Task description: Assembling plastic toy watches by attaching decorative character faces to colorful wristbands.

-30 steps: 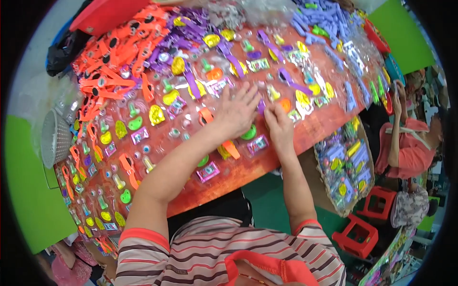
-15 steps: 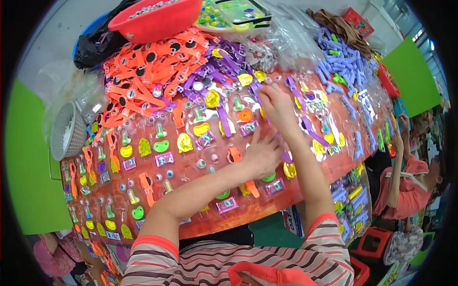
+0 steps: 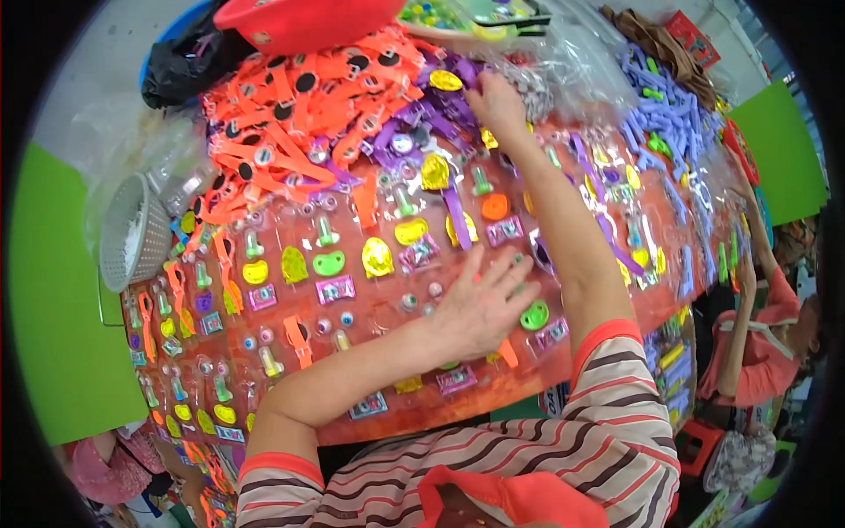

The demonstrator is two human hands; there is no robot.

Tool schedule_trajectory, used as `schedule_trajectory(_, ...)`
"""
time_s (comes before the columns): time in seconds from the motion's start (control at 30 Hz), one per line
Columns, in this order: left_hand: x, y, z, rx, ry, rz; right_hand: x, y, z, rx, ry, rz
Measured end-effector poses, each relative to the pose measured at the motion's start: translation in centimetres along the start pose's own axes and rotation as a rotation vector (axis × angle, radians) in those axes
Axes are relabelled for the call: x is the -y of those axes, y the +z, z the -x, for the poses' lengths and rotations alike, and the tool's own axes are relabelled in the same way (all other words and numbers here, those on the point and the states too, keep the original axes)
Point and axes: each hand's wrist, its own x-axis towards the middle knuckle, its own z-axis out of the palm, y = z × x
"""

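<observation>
My left hand [image 3: 480,304] lies flat with fingers spread over the clear plastic blister trays, close to a green pacifier-shaped piece [image 3: 534,315]. Farther away, my right hand [image 3: 497,107] is at the right edge of a heap of purple toy watches [image 3: 427,123], its fingers curled down; whatever is in them is hidden. A yellow foil piece [image 3: 445,80] rests on that heap just left of the fingers. One purple watch [image 3: 455,217] sits in a tray between the hands. Nearby trays hold yellow foil pieces [image 3: 378,257], small packets [image 3: 504,231] and an orange pacifier-shaped piece [image 3: 495,207].
Orange toy watches [image 3: 299,114] form a large pile at the back left, below a red basin [image 3: 317,25]. A grey perforated basket [image 3: 132,233] stands at the left edge. Blue-violet toy pieces [image 3: 660,114] lie at the back right. Another person [image 3: 757,334] works on the right.
My right hand has moved from the trays back to the purple watch heap. The left hand's fingers have spread out, and the whole view has shifted slightly.
</observation>
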Motion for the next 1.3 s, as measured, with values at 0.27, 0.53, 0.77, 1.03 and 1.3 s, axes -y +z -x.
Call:
schedule_trajectory(0.27,1.4,0.2,0.3,-0.191,-0.339,0.791,4.2,-14.4,5.4,-0.223,0.393,-1.152)
schedule_trajectory(0.53,-0.7,-0.9,0.8,-0.873,-0.503,2.050,11.9,-19.6,22.1,-0.153,0.738,-1.369)
schedule_trajectory(0.77,-4.5,0.8,4.7,-0.798,-0.758,1.880,13.7,-21.9,30.4,-0.447,0.173,-0.729)
schedule_trajectory(1.03,-7.5,0.1,7.2,-0.867,-0.660,1.514,17.3,-23.7,30.8,-0.191,-0.162,-0.118)
schedule_trajectory(1.3,-8.7,-0.3,8.4,-0.708,-0.580,1.120,16.6,-23.5,31.6,-0.123,-0.176,0.145)
